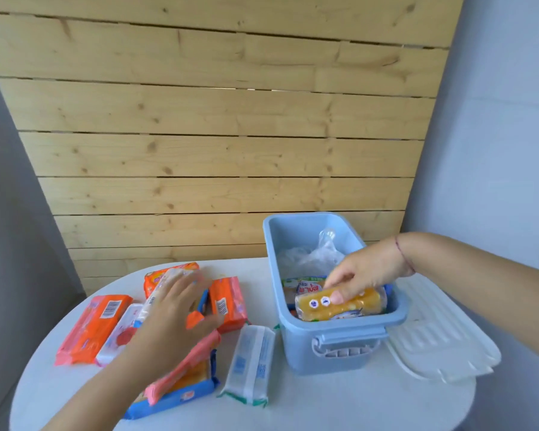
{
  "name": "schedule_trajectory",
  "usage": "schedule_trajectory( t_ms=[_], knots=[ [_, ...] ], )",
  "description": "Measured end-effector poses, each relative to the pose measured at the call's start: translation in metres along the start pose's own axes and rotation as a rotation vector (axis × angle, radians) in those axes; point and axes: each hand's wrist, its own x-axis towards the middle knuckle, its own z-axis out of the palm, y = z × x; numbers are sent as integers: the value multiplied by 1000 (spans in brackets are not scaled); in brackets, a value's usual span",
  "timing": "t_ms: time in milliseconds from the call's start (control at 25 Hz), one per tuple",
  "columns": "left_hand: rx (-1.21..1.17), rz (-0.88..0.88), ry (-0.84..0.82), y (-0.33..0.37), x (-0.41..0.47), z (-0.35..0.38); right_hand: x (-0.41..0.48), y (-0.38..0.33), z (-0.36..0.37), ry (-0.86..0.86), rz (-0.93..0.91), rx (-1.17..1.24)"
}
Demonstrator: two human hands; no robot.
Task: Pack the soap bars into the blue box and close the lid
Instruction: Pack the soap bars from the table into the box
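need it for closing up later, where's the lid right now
In the head view the white lid lies flat on the table, on the right, just beside the blue box and under the right forearm.

The blue box [333, 346] stands open on the white counter [355, 399], its front latch down, a yellow soap bar [355, 306] lying across its near end above other packets. Its clear lid [439, 337] lies flat just beside it. Orange soap bars [94, 328], a white soap bar [252, 362] and a blue-wrapped soap bar [175, 399] lie scattered left of the box.
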Motion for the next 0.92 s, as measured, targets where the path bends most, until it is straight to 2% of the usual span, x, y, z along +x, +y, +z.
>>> schedule_trajectory(
  t_ms=[40, 120, 240, 320, 400, 560, 920],
  knots=[
    [-27, 117, -25, 22, 26, -2, 3, 1, -1, -67, 19, 19],
    [92, 321, -207, 68, 80, 10, 9, 2, -1, -160, 37, 23],
    [590, 489, -590, 124, 125, 51, 21, 3, 6, -192, 43, -63],
    [842, 549, -700, 133, 130, 79, 28, 9, 10, -176, 38, -130],
    [916, 536, -713, 127, 130, 97, 30, 13, 11, -194, 17, -162],
    [978, 573, -629, 121, 134, 105, 31, 16, 11, -273, -46, -83],
    [1025, 458, -578, 117, 137, 109, 36, 21, 16, -266, -41, 35]
  ],
)
